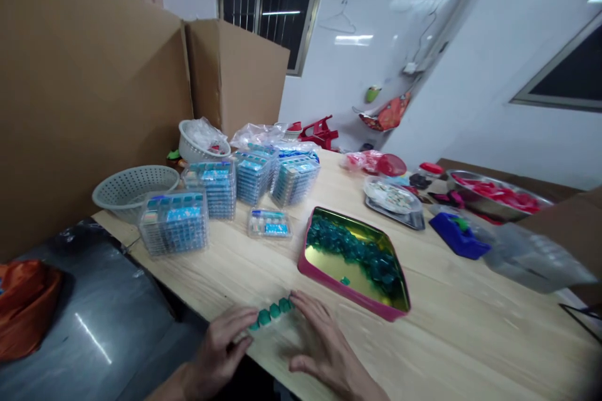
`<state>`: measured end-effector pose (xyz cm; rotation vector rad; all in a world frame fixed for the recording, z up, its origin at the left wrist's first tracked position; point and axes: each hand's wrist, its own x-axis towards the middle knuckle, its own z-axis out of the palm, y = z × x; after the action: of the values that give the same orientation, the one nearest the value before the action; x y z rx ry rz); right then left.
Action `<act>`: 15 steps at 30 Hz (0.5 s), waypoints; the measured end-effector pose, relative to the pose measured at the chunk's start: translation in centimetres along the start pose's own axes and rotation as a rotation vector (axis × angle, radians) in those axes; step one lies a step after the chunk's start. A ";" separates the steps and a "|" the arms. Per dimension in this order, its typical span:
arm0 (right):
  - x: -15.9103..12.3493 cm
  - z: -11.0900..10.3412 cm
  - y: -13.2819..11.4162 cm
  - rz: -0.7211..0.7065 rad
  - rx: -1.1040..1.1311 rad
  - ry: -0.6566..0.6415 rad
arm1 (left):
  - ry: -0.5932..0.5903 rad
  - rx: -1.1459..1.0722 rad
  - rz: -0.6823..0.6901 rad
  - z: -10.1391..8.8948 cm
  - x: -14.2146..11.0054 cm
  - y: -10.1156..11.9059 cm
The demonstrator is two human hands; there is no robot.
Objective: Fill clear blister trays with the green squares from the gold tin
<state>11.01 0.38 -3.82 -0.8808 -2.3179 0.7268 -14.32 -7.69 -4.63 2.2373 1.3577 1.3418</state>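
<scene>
**A:** First, the grip?

**B:** Left hand point(219, 348) and right hand point(327, 341) apart at the near edge of the bench point(451, 332), fingertips against opposite ends of a short row of teal faceted pieces point(273, 313). Firm clamp or light touch? Impossible to tell from this view.

**A:** And the other teal pieces?

**B:** Heaped in a pink-rimmed tin tray point(348, 296), just beyond the right hand, with one stray piece point(345, 281) apart from the heap on the gold base.

**A:** Weak spots?

**B:** The ends of the row, first. With too little pressure from either side, a risk of pieces sliding apart or dropping over the near edge of the bench into the dark gap below.

**A:** Anything else?

**B:** The tray rim, so close to the right hand. One careless knock, and possibly a shifted tray and spilled pieces. Farther left, stacked clear plastic boxes point(174, 222), tall and tightly grouped: a real chance of toppling from a bump.
</scene>
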 end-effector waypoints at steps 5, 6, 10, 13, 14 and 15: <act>4.2 1.0 0.6 0.184 0.241 0.258 | 0.137 -0.358 -0.465 -2.1 3.0 -2.6; 5.5 1.0 0.8 0.209 0.322 0.299 | 0.163 -0.425 -0.535 -2.3 4.0 -3.1; 12.4 -1.0 2.0 0.216 0.599 0.371 | 0.312 -0.578 -0.692 -1.9 9.5 -5.8; 18.2 -3.0 3.8 0.354 0.477 0.344 | 0.396 -0.461 -0.758 -0.4 14.5 -8.9; 19.9 -3.4 4.5 0.430 0.393 0.328 | 0.400 -0.414 -0.772 0.2 16.0 -10.0; 21.5 -3.6 5.3 0.497 0.317 0.315 | 0.397 -0.370 -0.783 0.7 17.3 -11.1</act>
<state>1.93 20.11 1.67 -1.3262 -1.6619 1.0373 -17.57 12.33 -1.04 1.0444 1.6710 1.5659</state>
